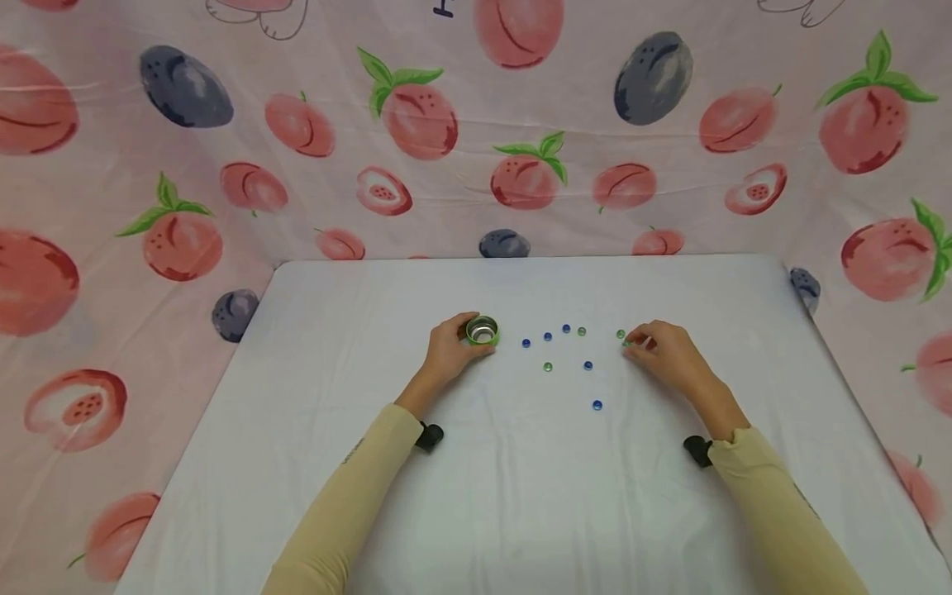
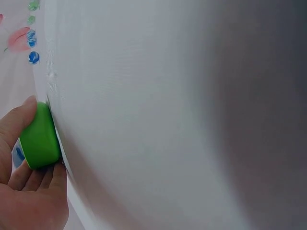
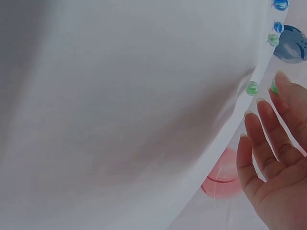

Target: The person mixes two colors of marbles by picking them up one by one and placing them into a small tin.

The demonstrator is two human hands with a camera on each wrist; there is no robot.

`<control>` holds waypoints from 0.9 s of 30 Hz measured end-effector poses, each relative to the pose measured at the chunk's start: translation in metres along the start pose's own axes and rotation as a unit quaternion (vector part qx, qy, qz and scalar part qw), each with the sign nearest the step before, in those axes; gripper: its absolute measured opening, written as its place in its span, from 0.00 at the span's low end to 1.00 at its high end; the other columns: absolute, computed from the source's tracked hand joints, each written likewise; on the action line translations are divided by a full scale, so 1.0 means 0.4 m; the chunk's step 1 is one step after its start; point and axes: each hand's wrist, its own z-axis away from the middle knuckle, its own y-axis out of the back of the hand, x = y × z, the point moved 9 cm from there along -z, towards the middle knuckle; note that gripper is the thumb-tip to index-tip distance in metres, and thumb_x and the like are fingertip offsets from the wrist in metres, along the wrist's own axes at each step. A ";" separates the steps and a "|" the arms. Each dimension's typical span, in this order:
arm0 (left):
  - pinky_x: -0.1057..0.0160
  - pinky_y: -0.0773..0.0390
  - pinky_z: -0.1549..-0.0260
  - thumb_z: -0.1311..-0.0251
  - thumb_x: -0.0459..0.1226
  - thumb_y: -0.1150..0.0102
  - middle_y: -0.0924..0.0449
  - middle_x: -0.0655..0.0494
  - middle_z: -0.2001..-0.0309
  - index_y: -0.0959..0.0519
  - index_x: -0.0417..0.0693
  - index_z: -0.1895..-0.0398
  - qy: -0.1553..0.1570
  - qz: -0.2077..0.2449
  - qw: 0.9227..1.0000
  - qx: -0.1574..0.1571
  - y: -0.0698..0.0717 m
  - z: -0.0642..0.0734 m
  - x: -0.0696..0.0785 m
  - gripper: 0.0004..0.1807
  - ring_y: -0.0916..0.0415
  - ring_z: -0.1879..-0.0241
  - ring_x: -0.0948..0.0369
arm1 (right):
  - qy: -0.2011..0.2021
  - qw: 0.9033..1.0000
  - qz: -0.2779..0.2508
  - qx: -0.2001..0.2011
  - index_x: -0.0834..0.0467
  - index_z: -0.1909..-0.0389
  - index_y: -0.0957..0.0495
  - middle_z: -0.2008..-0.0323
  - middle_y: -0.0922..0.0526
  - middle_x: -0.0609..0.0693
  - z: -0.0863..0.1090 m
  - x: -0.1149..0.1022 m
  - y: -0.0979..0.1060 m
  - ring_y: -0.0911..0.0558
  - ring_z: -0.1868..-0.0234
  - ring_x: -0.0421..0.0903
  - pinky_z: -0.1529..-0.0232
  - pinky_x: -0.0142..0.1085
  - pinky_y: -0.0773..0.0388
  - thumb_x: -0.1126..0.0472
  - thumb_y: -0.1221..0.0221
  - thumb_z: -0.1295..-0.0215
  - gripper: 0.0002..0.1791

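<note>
In the head view my left hand (image 1: 449, 345) curls around a small green cup (image 1: 494, 339) with a shiny metal inside, fingers on the far side and thumb on the near side. The left wrist view has the cup's smooth green wall (image 2: 41, 139) between thumb and fingers. Over at the right, my right hand (image 1: 662, 351) pinches a green glass marble (image 3: 274, 86) at the tips of thumb and index finger, the marble partly hidden by them. Its other fingers are spread apart. Right beside those fingertips sits another green marble (image 1: 621, 334) on the white table.
Between the hands, several blue marbles (image 1: 588, 365) lie scattered on the white tabletop (image 1: 506, 496), with green marbles (image 1: 548, 367) among them. One blue marble (image 1: 597, 405) is nearest the person. Behind the table hangs a fruit-print cloth (image 1: 446, 198).
</note>
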 end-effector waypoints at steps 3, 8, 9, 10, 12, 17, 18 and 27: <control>0.51 0.22 0.31 0.44 0.30 0.20 0.21 0.36 0.34 0.26 0.32 0.29 -0.003 0.001 1.000 0.000 0.002 0.000 0.002 0.39 0.22 0.33 0.44 | 0.007 1.000 -0.004 0.002 0.70 0.52 0.15 0.61 0.15 0.61 -0.006 -0.011 0.002 0.19 0.58 0.57 0.55 0.48 0.20 0.66 0.33 0.29 0.11; 0.52 0.22 0.31 0.45 0.30 0.20 0.22 0.36 0.33 0.27 0.32 0.29 -0.003 -0.001 1.000 -0.003 0.001 -0.002 0.001 0.39 0.23 0.32 0.44 | 0.011 1.000 -0.005 0.004 0.71 0.53 0.15 0.60 0.15 0.63 -0.012 -0.021 0.002 0.18 0.58 0.58 0.55 0.48 0.19 0.66 0.32 0.30 0.11; 0.52 0.22 0.31 0.45 0.30 0.20 0.22 0.36 0.33 0.27 0.32 0.29 -0.003 -0.001 1.000 -0.003 0.001 -0.003 0.001 0.39 0.23 0.32 0.44 | 0.010 1.000 -0.005 0.004 0.71 0.53 0.15 0.60 0.15 0.63 -0.013 -0.023 0.001 0.18 0.58 0.58 0.55 0.48 0.19 0.66 0.32 0.30 0.11; 0.53 0.22 0.31 0.45 0.30 0.20 0.22 0.36 0.33 0.27 0.32 0.29 -0.002 -0.002 1.000 -0.003 0.001 -0.003 0.001 0.39 0.23 0.32 0.44 | 0.011 1.000 -0.005 0.004 0.71 0.53 0.15 0.60 0.15 0.63 -0.014 -0.025 0.000 0.18 0.58 0.57 0.55 0.48 0.18 0.66 0.32 0.30 0.11; 0.52 0.22 0.31 0.45 0.30 0.20 0.21 0.36 0.34 0.26 0.32 0.29 -0.003 -0.004 1.000 -0.002 0.002 -0.003 0.001 0.39 0.23 0.33 0.44 | 0.009 1.000 -0.004 0.003 0.70 0.52 0.14 0.60 0.15 0.62 -0.018 -0.025 -0.002 0.18 0.58 0.57 0.55 0.47 0.19 0.66 0.32 0.30 0.11; 0.52 0.21 0.32 0.45 0.30 0.20 0.20 0.35 0.35 0.26 0.31 0.30 -0.007 -0.011 1.000 0.000 0.002 -0.002 0.005 0.39 0.22 0.33 0.44 | 0.006 1.000 -0.003 0.000 0.69 0.52 0.14 0.60 0.15 0.61 -0.026 -0.033 -0.004 0.19 0.57 0.57 0.55 0.46 0.19 0.65 0.33 0.29 0.11; 0.52 0.21 0.32 0.45 0.30 0.20 0.20 0.35 0.35 0.26 0.31 0.30 -0.008 -0.011 1.000 0.000 0.003 -0.002 0.006 0.38 0.22 0.33 0.44 | 0.007 1.000 -0.004 0.000 0.69 0.52 0.14 0.60 0.15 0.61 -0.027 -0.036 -0.004 0.19 0.57 0.57 0.54 0.46 0.19 0.65 0.33 0.29 0.11; 0.52 0.20 0.33 0.46 0.29 0.20 0.19 0.35 0.36 0.25 0.32 0.31 -0.008 -0.011 1.000 0.000 0.005 -0.002 0.010 0.38 0.21 0.35 0.44 | 0.015 1.000 -0.015 0.004 0.69 0.52 0.14 0.61 0.15 0.60 -0.038 -0.054 -0.007 0.19 0.58 0.56 0.55 0.44 0.19 0.66 0.33 0.29 0.11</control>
